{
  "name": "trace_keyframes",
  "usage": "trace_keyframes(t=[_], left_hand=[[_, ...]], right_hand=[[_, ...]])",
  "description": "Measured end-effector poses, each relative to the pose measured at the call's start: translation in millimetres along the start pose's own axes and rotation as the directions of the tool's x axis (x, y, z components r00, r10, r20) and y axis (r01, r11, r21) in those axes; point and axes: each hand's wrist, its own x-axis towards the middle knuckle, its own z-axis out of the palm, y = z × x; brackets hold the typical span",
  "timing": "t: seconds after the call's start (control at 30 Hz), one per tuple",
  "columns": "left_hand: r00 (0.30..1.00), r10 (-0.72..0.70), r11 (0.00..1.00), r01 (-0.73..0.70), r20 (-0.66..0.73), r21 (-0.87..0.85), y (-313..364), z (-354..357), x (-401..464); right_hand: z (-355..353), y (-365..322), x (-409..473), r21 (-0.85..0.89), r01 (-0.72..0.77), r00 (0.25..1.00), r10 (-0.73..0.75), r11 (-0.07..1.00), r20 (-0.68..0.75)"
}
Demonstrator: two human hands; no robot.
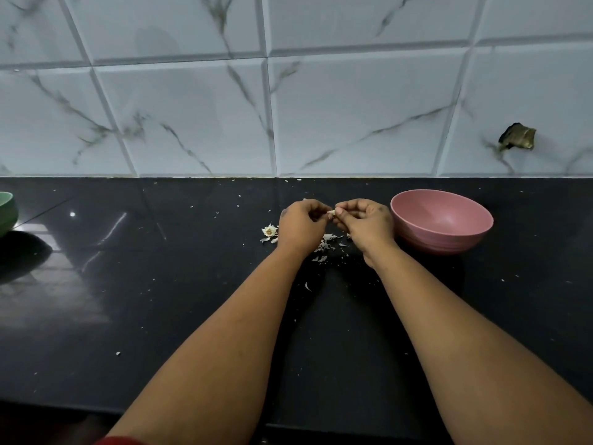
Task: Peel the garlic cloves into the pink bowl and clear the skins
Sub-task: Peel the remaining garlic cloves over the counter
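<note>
Head view looks down on a glossy black tabletop (160,300) that runs back to a wall of white marble-patterned tiles (192,107). Both bare forearms reach forward and meet near the middle. The left hand (301,228) and the right hand (365,223) are held close together just above the surface, fingers curled inward, and between their fingertips they pinch a small pale garlic clove (331,213). Each grip is nearly closed on that clove, the left from the left side and the right from the right; how much skin is on the clove cannot be told, as it is too small.

Just right of the right hand stands the pink bowl (441,221), upright on the tabletop; its visible inside shows only bare pink wall. Below and between the hands lies a scatter of white garlic skins (325,244), with smaller flakes spread farther over the dark surface. Left of the left hand, close beside it, rests a papery garlic root base (269,231) with some skin around it.

At the far left edge a green bowl (7,213) is partly cut off by the frame. On the wall at the right a broken hole in a tile (517,137) shows dark.
</note>
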Motion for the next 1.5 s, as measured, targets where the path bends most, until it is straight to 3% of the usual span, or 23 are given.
trace_keyframes(t=[0.2, 0.4, 0.97, 1.13, 1.3, 1.37, 1.5], left_hand=[[0.995, -0.090, 0.953, 0.101, 0.051, -0.287, -1, 2, -1], [0.963, -0.171, 0.730, 0.267, 0.209, -0.630, 6, -1, -3], [0.894, -0.215, 0.557, 0.443, 0.393, -0.703, 9, -5, -1], [0.878, -0.221, 0.470, 0.476, 0.424, -0.743, 12, -4, -2], [0.859, -0.216, 0.333, 0.511, 0.464, -0.792, 12, -4, 1], [0.852, -0.231, 0.311, 0.522, 0.469, -0.794, 11, -4, 2], [0.850, -0.277, 0.308, 0.521, 0.449, -0.796, 12, -2, 2]], right_hand=[[-1, -6, -3, 0.212, -0.095, 0.995, 0.089, 0.973, 0.035], [-2, -9, -1, 0.416, -0.301, 0.951, 0.239, 0.858, 0.196], [-4, -13, 0, 0.460, -0.516, 0.856, 0.412, 0.723, 0.313], [1, -16, -3, 0.487, -0.524, 0.851, 0.419, 0.698, 0.315], [-1, -20, -3, 0.578, -0.544, 0.837, 0.433, 0.608, 0.334], [-3, -22, -2, 0.552, -0.526, 0.849, 0.435, 0.647, 0.300], [0, -16, -2, 0.289, -0.389, 0.921, 0.368, 0.875, 0.124]])
